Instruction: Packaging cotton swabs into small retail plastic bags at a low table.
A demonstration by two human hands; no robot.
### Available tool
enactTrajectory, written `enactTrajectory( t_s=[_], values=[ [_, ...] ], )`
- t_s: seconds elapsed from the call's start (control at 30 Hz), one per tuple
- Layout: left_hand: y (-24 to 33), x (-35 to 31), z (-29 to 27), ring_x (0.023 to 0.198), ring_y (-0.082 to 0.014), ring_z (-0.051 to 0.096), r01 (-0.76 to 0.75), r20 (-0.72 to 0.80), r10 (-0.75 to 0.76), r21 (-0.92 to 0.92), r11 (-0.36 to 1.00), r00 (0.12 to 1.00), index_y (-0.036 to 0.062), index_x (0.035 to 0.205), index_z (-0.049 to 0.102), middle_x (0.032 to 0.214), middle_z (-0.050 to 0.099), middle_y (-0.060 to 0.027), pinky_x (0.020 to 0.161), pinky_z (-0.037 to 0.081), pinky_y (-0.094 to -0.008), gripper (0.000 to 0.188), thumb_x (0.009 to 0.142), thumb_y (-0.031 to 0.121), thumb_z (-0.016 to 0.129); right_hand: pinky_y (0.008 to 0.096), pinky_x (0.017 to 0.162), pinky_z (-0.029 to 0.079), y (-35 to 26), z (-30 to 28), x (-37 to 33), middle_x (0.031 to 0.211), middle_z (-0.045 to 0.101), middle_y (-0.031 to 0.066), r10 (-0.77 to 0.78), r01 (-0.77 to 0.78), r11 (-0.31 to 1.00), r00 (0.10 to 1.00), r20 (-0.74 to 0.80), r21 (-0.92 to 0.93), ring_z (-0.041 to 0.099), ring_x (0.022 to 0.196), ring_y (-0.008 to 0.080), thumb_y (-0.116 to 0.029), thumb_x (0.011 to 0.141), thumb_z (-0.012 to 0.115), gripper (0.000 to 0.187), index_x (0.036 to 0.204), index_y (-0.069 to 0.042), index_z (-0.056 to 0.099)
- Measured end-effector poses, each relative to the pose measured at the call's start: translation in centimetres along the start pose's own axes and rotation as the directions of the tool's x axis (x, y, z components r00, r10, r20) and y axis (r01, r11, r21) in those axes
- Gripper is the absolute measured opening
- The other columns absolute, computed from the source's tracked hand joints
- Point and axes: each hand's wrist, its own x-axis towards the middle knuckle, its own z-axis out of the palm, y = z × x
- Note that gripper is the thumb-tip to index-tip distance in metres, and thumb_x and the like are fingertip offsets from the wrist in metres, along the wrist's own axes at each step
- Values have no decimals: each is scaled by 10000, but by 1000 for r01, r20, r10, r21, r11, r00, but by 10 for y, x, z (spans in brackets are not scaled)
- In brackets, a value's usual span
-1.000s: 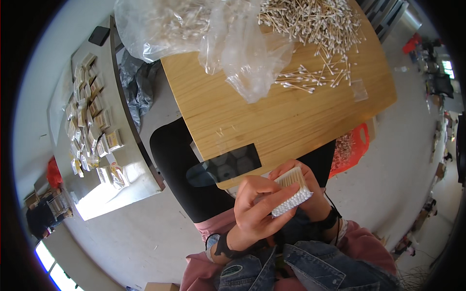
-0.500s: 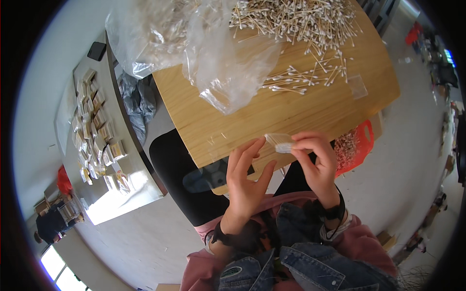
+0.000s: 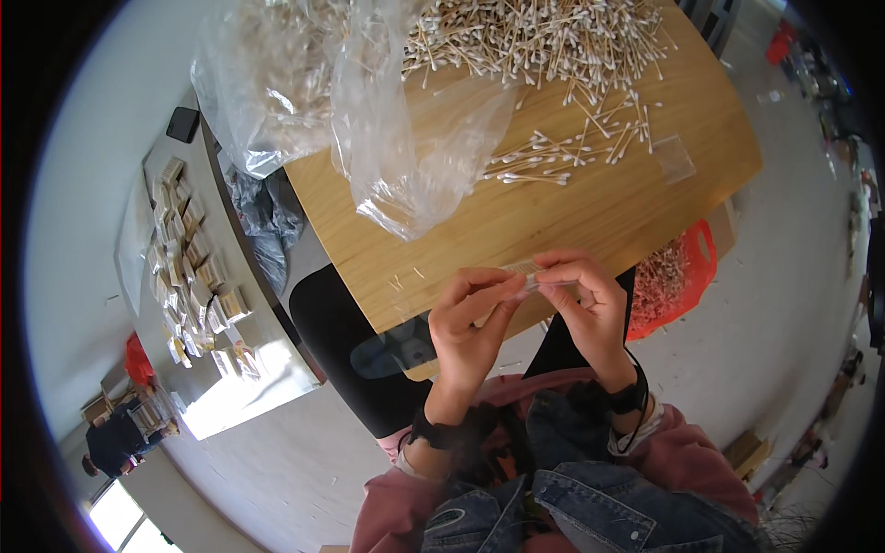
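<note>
Near the front edge of the wooden table, I pinch a small clear packet (image 3: 526, 269) between both hands; it seems to hold cotton swabs, but my fingers cover most of it. The fingers of my left hand (image 3: 470, 318) close on its left end. My right hand (image 3: 588, 300) grips the right end with thumb and fingertips. Farther off lie a few loose cotton swabs (image 3: 539, 164), in front of a large heap of swabs (image 3: 553, 37). A clear plastic bag (image 3: 406, 184) full of swabs slumps at the far left of the table.
A flat clear sleeve (image 3: 674, 158) rests on the table (image 3: 553, 221) at the right. Beneath the right edge hangs a red bag (image 3: 687, 286) of small items. On a side table at left are many small packets (image 3: 189, 249) and a black phone (image 3: 182, 123). Another person (image 3: 120, 438) is in the background.
My left hand has closed from spread fingers onto the packet's left end. The packet has tilted and is now mostly hidden between both hands. The view has shifted slightly.
</note>
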Motion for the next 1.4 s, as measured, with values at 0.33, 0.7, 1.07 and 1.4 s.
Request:
enactTrajectory(
  t_s=[0.33, 0.7, 1.07, 1.4],
  values=[
    [14, -7, -3, 785, -165, 657, -176, -55, 189, 175, 969, 981, 15, 959, 769, 925, 677, -84, 679, 525, -248, 193, 780, -55, 789, 333, 842, 483, -11, -4, 8, 996, 683, 74, -132, 156, 959, 985, 113, -239, 623, 945, 229, -16, 850, 708, 29, 872, -31, 696],
    [11, -15, -1, 809, -143, 628, 73, -122, -51, 185, 980, 991, 3, 892, 771, 888, 683, -67, 688, 497, -249, 138, 769, -54, 796, 351, 867, 481, -6, -2, 7, 951, 693, 71, -145, 165, 957, 985, 96, -239, 621, 965, 255, -48, 842, 725, 29, 840, -44, 697],
    [-6, -21, -4, 811, -151, 626, 92, -149, -89, 16, 996, 985, 40, 934, 785, 936, 677, -61, 670, 496, -261, 170, 773, -13, 808, 355, 862, 475, -2, 5, 6, 946, 703, 63, -161, 181, 954, 982, 99, -241, 623, 949, 251, -51, 827, 740, 45, 848, -47, 701],
    [-2, -4, -4, 893, -149, 613, 10, -9, -10, 33, 999, 1000, -1, 908, 762, 988, 644, -66, 782, 489, -246, 165, 760, -66, 791, 315, 861, 477, -10, -5, 8, 1012, 690, 83, -81, 96, 983, 992, 101, -156, 626, 978, 218, -34, 861, 735, 49, 899, -19, 708]
  ],
)
